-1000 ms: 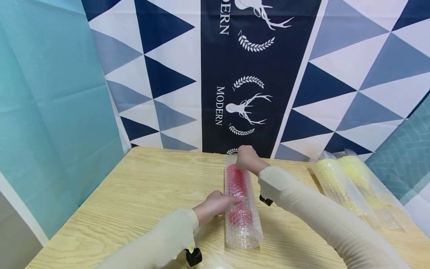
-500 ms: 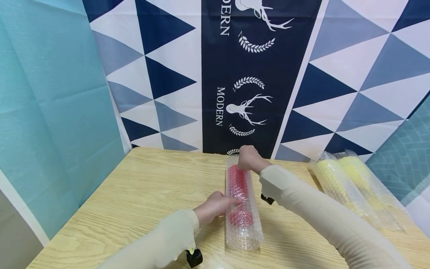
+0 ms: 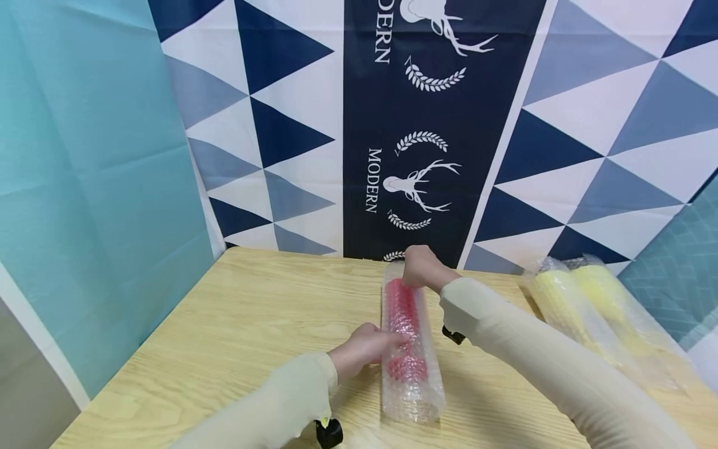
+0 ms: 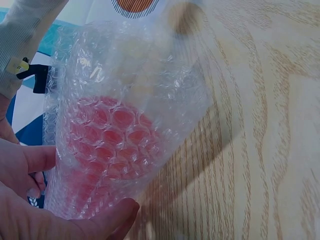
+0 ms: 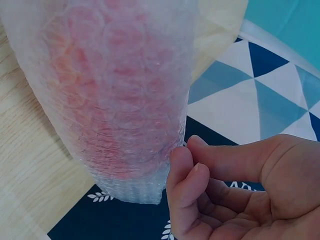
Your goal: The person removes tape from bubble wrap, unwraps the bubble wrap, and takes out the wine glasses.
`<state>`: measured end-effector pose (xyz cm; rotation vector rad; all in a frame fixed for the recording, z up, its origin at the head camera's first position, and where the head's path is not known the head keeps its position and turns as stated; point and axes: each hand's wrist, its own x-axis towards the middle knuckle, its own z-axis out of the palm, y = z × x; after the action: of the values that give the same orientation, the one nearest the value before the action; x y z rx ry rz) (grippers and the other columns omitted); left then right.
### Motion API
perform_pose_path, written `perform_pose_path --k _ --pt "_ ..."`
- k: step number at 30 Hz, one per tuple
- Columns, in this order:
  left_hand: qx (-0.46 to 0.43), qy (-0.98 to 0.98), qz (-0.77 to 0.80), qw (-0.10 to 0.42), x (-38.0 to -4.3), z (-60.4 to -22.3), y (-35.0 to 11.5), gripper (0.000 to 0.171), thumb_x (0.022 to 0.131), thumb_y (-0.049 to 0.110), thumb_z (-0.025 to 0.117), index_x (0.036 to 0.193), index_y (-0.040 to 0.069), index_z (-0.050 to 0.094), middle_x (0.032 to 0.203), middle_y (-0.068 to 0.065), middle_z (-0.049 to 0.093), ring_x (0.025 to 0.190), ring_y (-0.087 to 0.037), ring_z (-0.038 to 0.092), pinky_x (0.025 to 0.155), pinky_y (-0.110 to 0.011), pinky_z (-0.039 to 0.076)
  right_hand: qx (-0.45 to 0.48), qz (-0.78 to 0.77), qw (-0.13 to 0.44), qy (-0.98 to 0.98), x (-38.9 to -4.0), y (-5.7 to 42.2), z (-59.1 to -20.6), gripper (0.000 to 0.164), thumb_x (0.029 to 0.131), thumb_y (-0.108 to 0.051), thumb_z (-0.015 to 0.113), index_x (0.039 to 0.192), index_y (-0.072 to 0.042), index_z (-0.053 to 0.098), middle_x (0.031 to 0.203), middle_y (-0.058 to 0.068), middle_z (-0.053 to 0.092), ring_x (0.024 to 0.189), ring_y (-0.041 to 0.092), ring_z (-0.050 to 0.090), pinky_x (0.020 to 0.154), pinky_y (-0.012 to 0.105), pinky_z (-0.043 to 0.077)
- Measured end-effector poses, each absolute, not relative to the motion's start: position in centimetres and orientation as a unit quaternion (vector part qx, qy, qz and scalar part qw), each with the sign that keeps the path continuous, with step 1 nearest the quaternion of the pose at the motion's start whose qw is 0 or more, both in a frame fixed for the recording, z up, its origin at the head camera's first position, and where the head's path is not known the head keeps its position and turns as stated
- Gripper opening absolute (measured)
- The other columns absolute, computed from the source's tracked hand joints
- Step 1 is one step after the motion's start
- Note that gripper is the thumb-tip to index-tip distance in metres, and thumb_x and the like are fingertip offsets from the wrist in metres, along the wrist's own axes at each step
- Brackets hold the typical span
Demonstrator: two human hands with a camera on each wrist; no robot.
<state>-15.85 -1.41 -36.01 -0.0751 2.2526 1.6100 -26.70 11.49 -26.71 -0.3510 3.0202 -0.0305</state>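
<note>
A red cylinder-like thing (image 3: 402, 305) lies inside a clear bubble wrap sleeve (image 3: 412, 402), lengthwise on the wooden table; what the red thing is stays blurred by the bubbles. My left hand (image 3: 364, 349) grips the wrapped bundle from its left side, near the middle. In the left wrist view, the fingers (image 4: 112, 216) curl against the bubble wrap over the red part. At the far end, my right hand (image 3: 423, 267) pinches the wrap's edge between thumb and fingers, as the right wrist view shows. The other fingers (image 5: 187, 197) are curled.
Two yellow things (image 3: 558, 296) in bubble wrap lie side by side at the table's right. A patterned cloth (image 3: 303, 125) hangs right behind the table (image 3: 269, 312), and a teal cloth (image 3: 101, 156) hangs along its left side.
The whole head view has shifted slightly right and down. Both hands keep the same places on the wrapped bundle.
</note>
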Motion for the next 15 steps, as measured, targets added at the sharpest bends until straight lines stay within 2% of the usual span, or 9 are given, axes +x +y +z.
perform_pose_path --k 8,15 --pt "-0.026 0.795 0.576 0.188 -15.81 -35.94 -1.41 0.049 0.086 0.037 0.069 0.112 -0.002 0.058 0.107 -0.012 0.062 0.100 -0.025 0.062 0.099 -0.048 0.048 -0.112 -0.027 0.050 0.992 -26.68 11.54 -26.72 0.016 0.071 -0.004 0.061 0.064 -0.010 0.048 0.072 0.002 0.045 0.067 0.018 0.043 0.055 0.023 0.039" --pt "-0.016 0.790 0.584 0.186 -15.85 -36.04 -1.68 0.046 0.087 0.036 0.069 0.111 -0.002 0.060 0.109 -0.012 0.064 0.099 -0.024 0.063 0.097 -0.047 0.049 -0.099 -0.046 0.062 0.992 -26.66 11.42 -26.36 0.009 0.073 -0.005 0.065 0.071 -0.006 0.056 0.075 0.003 0.049 0.069 0.018 0.046 0.055 0.023 0.039"
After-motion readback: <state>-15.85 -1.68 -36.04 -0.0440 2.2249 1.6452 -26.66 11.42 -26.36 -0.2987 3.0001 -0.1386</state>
